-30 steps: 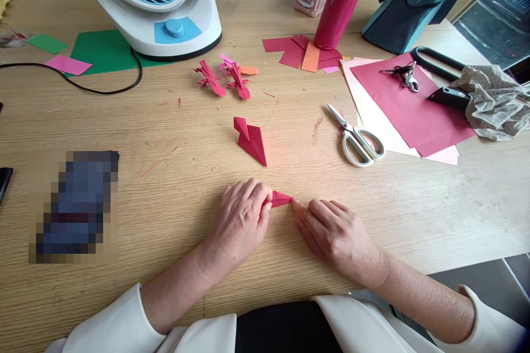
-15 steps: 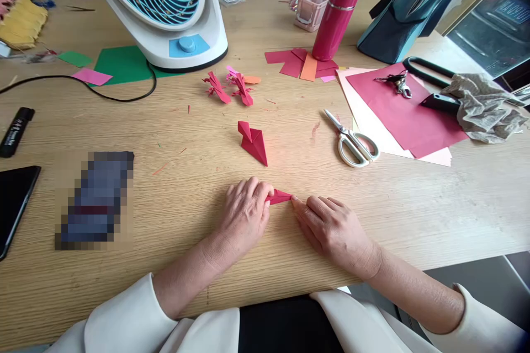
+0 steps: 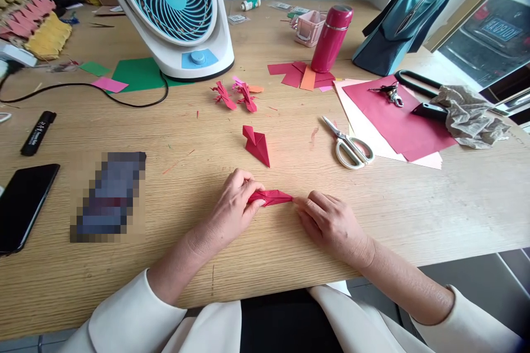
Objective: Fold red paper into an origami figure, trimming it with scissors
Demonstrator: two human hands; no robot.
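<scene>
A narrow piece of folded red paper (image 3: 273, 197) lies low over the table between my hands. My left hand (image 3: 234, 201) pinches its left end between thumb and fingers. At the pointed right tip, my right hand (image 3: 331, 223) is closed, with thumb and forefinger on the paper. Just beyond sits another folded red paper (image 3: 257, 145), kite-shaped with one corner turned up. Farther back lie two finished-looking red folded paper figures (image 3: 224, 95) (image 3: 247, 97). White-handled scissors (image 3: 351, 146) rest to the right, blades pointing away to the left.
A white and blue fan (image 3: 199, 58) stands at the back left, a red thermos (image 3: 332, 38) at the back right. Red paper sheets (image 3: 385, 127) with keys lie beyond the scissors. A black marker (image 3: 38, 133) and a black phone (image 3: 27, 209) are at the left.
My left hand has shifted left along the folded paper, uncovering more of it. My right hand stays at the tip. The camera view has tilted up slightly.
</scene>
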